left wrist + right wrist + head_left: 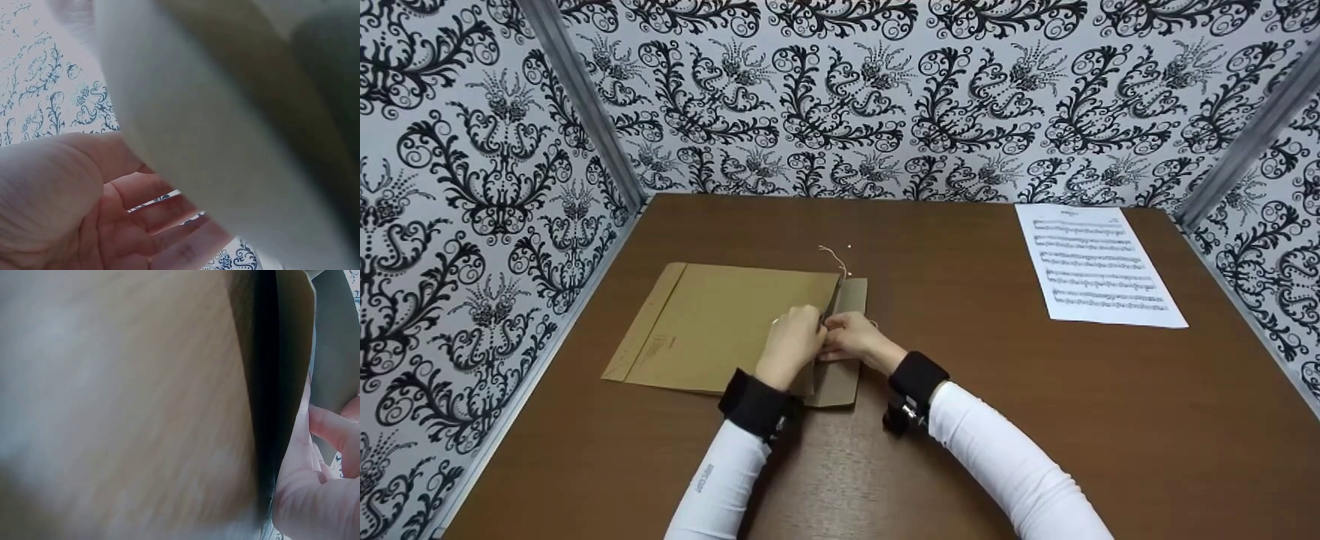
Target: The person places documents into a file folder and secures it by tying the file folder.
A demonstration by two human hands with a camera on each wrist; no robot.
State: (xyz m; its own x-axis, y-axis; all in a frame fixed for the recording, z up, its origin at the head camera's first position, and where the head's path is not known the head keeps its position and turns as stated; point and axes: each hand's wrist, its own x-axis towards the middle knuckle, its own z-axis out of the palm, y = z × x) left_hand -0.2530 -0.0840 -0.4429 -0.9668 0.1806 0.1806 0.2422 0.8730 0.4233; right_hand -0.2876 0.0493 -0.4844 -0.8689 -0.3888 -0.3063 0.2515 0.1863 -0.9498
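A brown kraft paper envelope [720, 315] lies on the table, its mouth toward the right and parted. Its flap [836, 388] extends out on that side, and a thin pale string [840, 262] trails off the far corner. My left hand [793, 339] grips the upper layer at the mouth. In the left wrist view the pale, blurred paper [185, 124] runs between that hand's thumb and fingers. Right beside it, my right hand [856, 337] pinches the paper edge over the flap. The right wrist view shows a dark gap beside the paper edge [297, 343]; the envelope's contents are hidden.
A sheet of printed music [1099, 266] lies at the back right of the brown table [960, 450]. Patterned wall panels [847, 97] enclose the back and sides. A tiny white speck [849, 246] lies near the string.
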